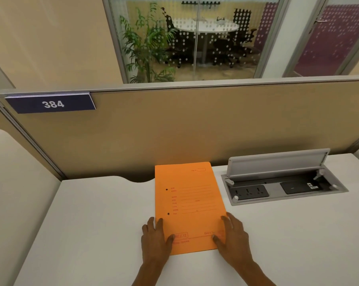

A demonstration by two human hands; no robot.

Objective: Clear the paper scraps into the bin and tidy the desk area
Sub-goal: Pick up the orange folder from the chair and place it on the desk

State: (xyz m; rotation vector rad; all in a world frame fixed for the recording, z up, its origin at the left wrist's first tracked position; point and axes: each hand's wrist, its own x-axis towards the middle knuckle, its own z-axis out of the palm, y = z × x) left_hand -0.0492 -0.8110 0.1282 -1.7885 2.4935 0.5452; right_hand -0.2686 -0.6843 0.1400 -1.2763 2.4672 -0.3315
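Note:
An orange file folder (190, 205) with red print lies flat on the white desk (92, 223), its far edge near the partition. My left hand (154, 238) rests on the folder's near left edge, thumb on top and fingers spread. My right hand (234, 236) rests on its near right edge, thumb also on the cover. Both hands press flat against the folder rather than wrapping it. No paper scraps and no bin are in view.
An open power socket box (281, 182) with a raised grey lid is set into the desk right of the folder. A tan partition (195, 124) with a blue "384" plate (50, 103) runs behind. Beyond the glass are a plant and a meeting table.

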